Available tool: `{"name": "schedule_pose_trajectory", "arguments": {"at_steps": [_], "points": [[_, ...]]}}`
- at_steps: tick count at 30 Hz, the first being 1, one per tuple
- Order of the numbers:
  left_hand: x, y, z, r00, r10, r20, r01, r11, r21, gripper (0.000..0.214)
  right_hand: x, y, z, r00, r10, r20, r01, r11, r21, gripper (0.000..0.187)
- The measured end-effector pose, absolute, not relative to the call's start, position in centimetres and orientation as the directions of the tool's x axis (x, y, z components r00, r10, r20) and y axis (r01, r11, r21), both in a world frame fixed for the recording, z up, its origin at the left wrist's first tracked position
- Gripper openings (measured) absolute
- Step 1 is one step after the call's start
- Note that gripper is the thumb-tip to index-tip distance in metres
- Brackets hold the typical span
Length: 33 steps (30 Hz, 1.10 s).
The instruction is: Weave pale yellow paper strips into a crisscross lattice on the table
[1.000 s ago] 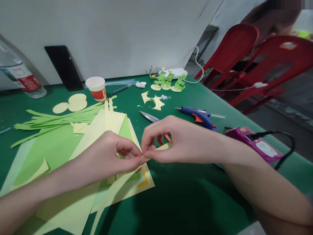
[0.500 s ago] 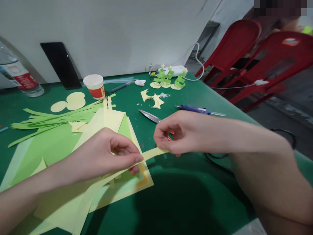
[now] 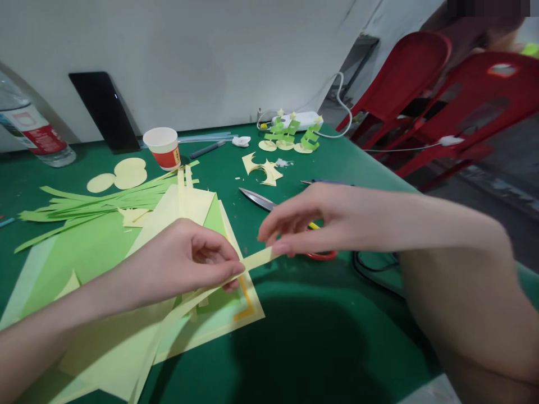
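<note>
A narrow pale yellow paper strip (image 3: pixel 259 258) runs between my two hands. My left hand (image 3: pixel 206 261) pinches it between thumb and fingers, above the stacked paper sheets. Further right, my right hand (image 3: pixel 298 221) holds the strip's end with the thumb against the fingers. Behind and partly under my right hand lies a pair of scissors (image 3: pixel 257 198); the blade and part of the red handle show. Beneath my left hand are green and pale yellow sheets (image 3: pixel 105 264), with a long yellow strip trailing toward the front.
Green paper strips (image 3: pixel 84 205) and round yellow discs (image 3: pixel 130 174) lie left. A paper cup (image 3: pixel 162 148), phone (image 3: pixel 105 112) and water bottle (image 3: pixel 36 126) stand at the back. Small paper plants (image 3: pixel 289 132) stand near a power strip (image 3: pixel 309 120). Red chairs (image 3: pixel 404 78) are right.
My right hand has shifted slightly up and its fingers have straightened along the strip. More of the scissors' red handle shows, and the blue pen is now mostly covered. My left hand barely moved.
</note>
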State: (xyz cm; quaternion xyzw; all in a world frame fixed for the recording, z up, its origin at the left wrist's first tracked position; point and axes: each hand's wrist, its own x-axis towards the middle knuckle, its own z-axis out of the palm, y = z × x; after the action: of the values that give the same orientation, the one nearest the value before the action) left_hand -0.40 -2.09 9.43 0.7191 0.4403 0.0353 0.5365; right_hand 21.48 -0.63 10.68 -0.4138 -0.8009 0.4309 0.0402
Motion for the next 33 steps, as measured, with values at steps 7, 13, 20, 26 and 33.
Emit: {"name": "schedule_pose_trajectory", "arguments": {"at_steps": [7,13,20,26,33], "points": [[-0.5,-2.2,8.4,0.631,0.654,-0.417,0.628,-0.115,0.77,0.028,19.3,-1.4,9.5,-0.712,0.58,-0.395,0.596,0.202,-0.777,0.026],[-0.1,-2.2,7.6,0.65,0.64,-0.41,0.586,-0.078,0.807,0.03,18.9,-1.3,8.9,-0.702,0.577,-0.418,0.592,0.148,-0.792,0.026],[0.1,-1.6,8.2,0.634,0.6,-0.488,0.506,0.156,0.849,0.017,20.5,0.3,9.6,-0.676,0.563,-0.475,0.597,0.042,-0.801,0.022],[-0.1,-1.1,7.1,0.688,0.518,-0.508,0.452,0.242,0.858,0.019,21.7,0.7,9.4,-0.657,0.563,-0.502,0.623,0.03,-0.782,0.02],[-0.5,-1.0,6.9,0.654,0.538,-0.532,0.46,0.275,0.844,0.018,25.8,1.4,9.4,-0.627,0.63,-0.459,0.65,0.097,-0.754,0.032]]}}
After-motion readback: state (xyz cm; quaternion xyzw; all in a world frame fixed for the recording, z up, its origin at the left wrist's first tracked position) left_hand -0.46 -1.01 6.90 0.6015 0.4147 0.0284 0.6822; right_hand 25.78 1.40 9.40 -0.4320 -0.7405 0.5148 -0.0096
